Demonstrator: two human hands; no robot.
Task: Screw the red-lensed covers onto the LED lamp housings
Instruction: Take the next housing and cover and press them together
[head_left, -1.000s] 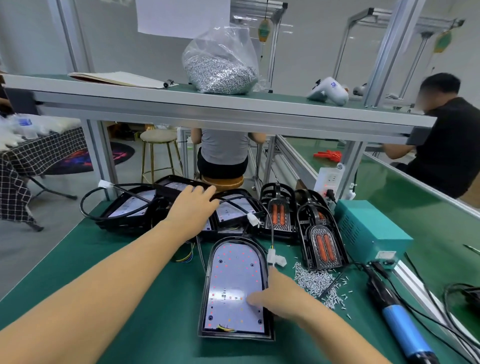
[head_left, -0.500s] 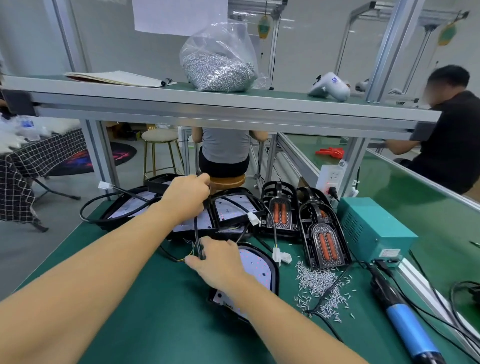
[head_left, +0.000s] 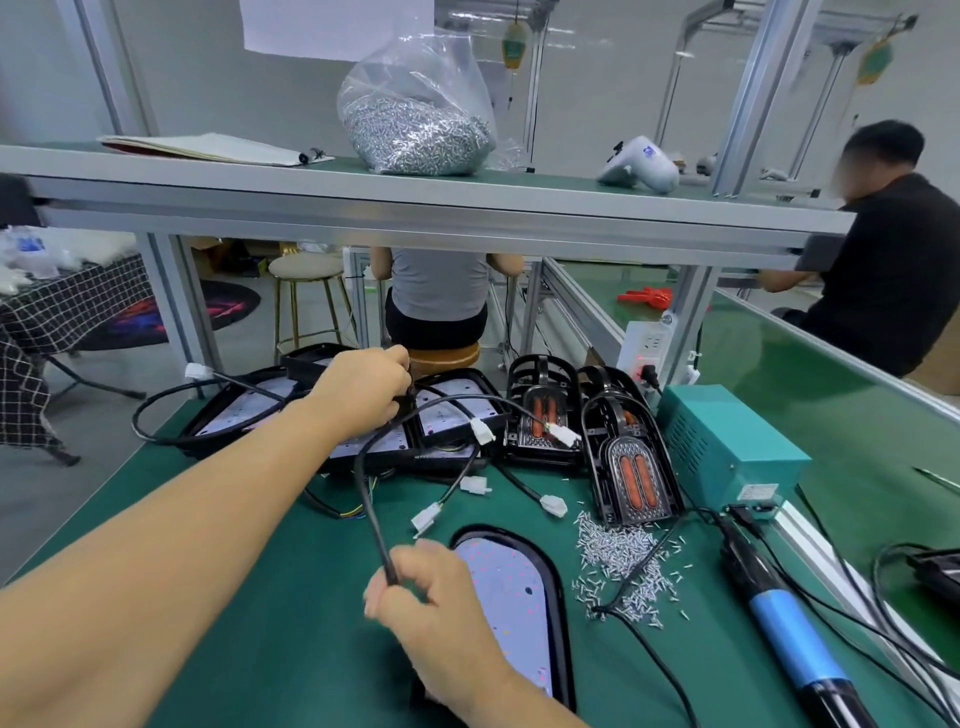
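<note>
Green matting covers the counter (head_left: 218, 613), and a black cable (head_left: 368, 499) runs across the middle of the frame between both hands. The right hand (head_left: 431, 597), low and centre, pinches the cable's near stretch, its grip curled tight round it. The left hand (head_left: 363, 389), higher up at centre, has its grip closed on the same cable where it meets a stack of LED lamp housings (head_left: 447, 410) lying face up with pale LED boards showing. One more housing (head_left: 514, 592) lies alone near the bottom centre, partly hidden by the right hand and wrist.

The red-lensed covers (head_left: 636, 475) sit right of centre: two black ribbed shells with orange-red lenses, one just behind the other, touching the stack's right edge. A loose heap of small silver screws (head_left: 618, 571) lies just below the nearer cover. White connectors (head_left: 553, 504) on short leads lie between the stack and the lone housing.

To the right stand a teal power box (head_left: 727, 447) and, lower right, a blue-handled electric screwdriver (head_left: 784, 634) lying on the matting. On the shelf (head_left: 415, 208) above, a clear bag of screws (head_left: 415, 114) sits at upper centre.
</note>
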